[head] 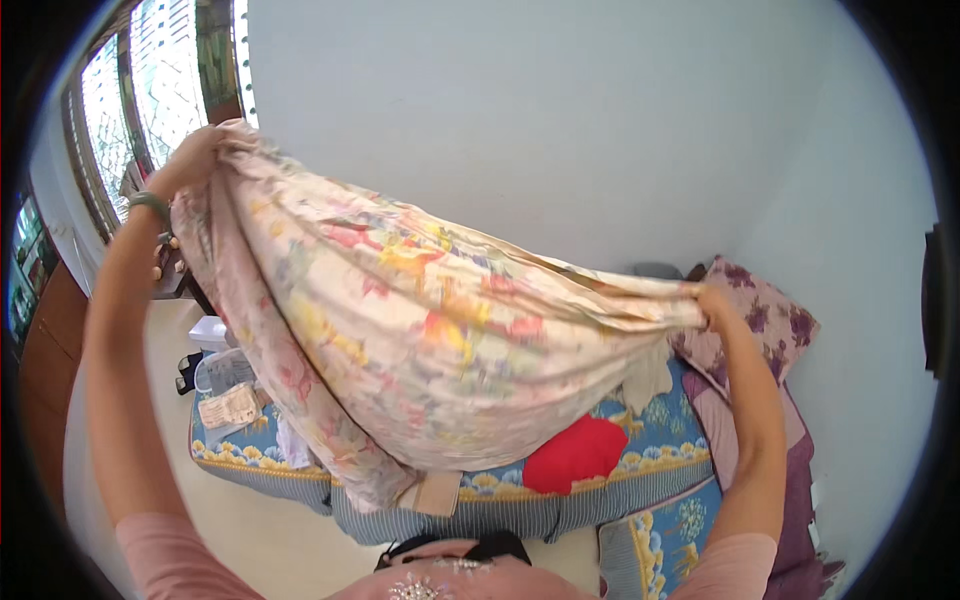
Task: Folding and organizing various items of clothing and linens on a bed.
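A large pale floral cloth [420,322], printed in yellow, pink and red, hangs stretched between my two hands. My left hand [196,154], raised high at the left, grips one gathered end. At the right and lower, my right hand [716,306] clutches the opposite end in a bunch. The cloth sags in folds above a blue patterned mattress [667,427] and hides much of it. Below the sagging cloth lies a red piece of fabric [576,456]. Near the mattress's front edge a beige flat item [439,493] shows partly from under the cloth's lower corner.
A floral pillow [780,322] leans in the right corner above purple fabric [795,450]. Folded beige cloth [231,406] and a clear plastic container [225,371] sit at the mattress's left end. A pale wall [540,127] stands behind; a barred window [165,75] is at left.
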Demonstrator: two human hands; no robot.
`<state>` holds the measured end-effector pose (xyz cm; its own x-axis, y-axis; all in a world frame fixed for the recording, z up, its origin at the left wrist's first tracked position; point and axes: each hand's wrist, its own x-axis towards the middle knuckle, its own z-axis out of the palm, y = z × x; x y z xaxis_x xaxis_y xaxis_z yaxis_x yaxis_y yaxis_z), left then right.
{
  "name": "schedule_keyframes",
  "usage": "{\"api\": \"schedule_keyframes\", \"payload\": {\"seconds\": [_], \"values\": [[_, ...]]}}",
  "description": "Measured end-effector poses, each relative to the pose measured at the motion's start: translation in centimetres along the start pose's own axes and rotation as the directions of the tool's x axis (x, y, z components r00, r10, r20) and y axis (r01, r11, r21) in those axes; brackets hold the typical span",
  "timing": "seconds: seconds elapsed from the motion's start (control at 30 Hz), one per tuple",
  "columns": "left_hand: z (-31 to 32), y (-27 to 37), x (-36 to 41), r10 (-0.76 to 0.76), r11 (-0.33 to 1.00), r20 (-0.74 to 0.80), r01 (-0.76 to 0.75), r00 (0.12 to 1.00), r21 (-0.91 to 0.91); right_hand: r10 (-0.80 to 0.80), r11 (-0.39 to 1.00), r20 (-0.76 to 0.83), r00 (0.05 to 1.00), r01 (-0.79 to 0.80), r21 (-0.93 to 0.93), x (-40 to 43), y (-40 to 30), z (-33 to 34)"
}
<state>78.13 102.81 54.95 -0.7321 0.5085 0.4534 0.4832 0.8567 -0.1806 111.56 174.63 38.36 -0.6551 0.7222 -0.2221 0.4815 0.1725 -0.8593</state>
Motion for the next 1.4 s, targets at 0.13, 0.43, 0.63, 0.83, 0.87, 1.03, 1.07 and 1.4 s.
{"api": "schedule_keyframes", "payload": {"seconds": [0.13,0.43,0.63,0.83,0.87,1.03,1.07,1.4], "values": [[-0.8,-2.2,5.2,-0.299,0.916,-0.512,0.092,0.805,-0.389,-0.417,0.890,-0.430,0.801,0.455,-0.015,4.9,-16.2,-6.2],[-13.0,-24.3,6.2,-0.165,0.983,-0.697,0.062,0.698,-0.170,-0.358,0.723,-0.885,0.296,0.689,-0.062,-7.5,-28.9,-30.0],[-10.0,-22.8,1.8,0.167,0.927,-0.627,-0.338,0.761,-0.163,-0.512,0.810,-0.569,0.643,0.582,-0.071,-13.7,-19.9,-34.7],[-5.6,-4.4,-8.0,0.091,0.884,-0.536,-0.316,0.839,-0.345,-0.463,0.766,-0.446,0.766,0.599,0.234,-18.5,-3.8,-35.3],[-6.1,-2.5,-12.2,-0.181,0.737,-0.236,-0.028,0.955,-0.675,-0.403,0.774,-0.459,0.791,0.563,0.291,-19.0,0.7,-33.4],[2.9,6.5,-28.2,0.112,0.978,-0.175,-0.140,0.978,-0.157,-0.038,0.981,-0.317,0.948,0.096,0.171,-28.5,14.4,-18.2],[4.5,8.3,-29.7,0.179,0.954,-0.180,-0.216,0.967,-0.207,-0.010,0.950,-0.419,0.908,0.138,0.278,-30.0,22.0,-20.3],[18.7,14.1,-41.5,0.096,0.951,0.138,-0.050,0.986,-0.304,-0.021,0.973,-0.518,0.855,-0.101,-0.206,-31.7,37.1,-7.5]]}}
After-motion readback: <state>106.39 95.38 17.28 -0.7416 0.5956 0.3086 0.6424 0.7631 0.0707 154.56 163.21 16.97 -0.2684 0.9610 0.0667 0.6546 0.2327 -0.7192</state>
